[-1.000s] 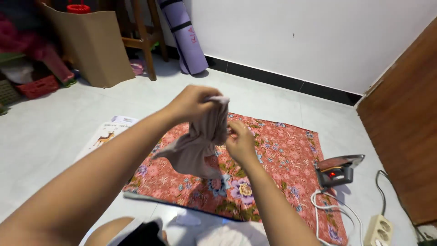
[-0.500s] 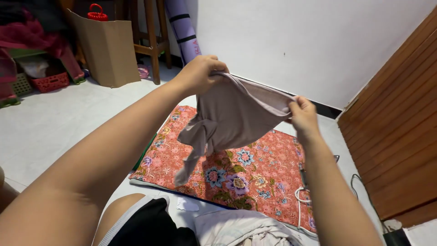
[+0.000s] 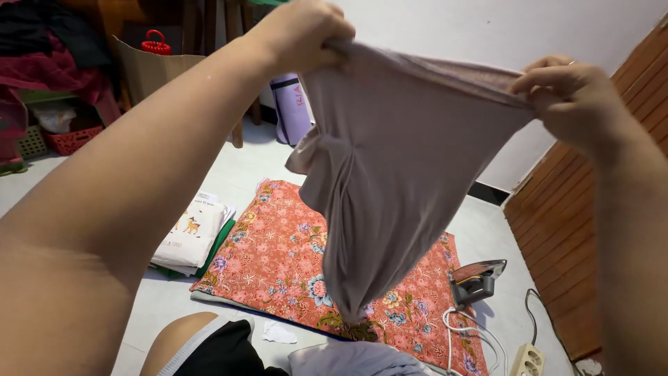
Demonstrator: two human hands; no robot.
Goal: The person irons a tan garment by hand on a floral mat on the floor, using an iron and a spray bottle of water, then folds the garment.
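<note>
Above the floral mat [image 3: 278,257], taupe garment [image 3: 390,181] stretched wide, left hand [image 3: 303,31], right hand [image 3: 574,97] pinching its top edge

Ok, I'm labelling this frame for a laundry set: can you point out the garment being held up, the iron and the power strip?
grey garment [image 3: 396,181], head view, on the middle of the hanging cloth.
iron [image 3: 476,278], head view, on its body beside the floral mat.
power strip [image 3: 527,361], head view, on its socket face.

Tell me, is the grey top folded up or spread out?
Spread out: the left hand and right hand stretch the grey top by its edge.
</note>
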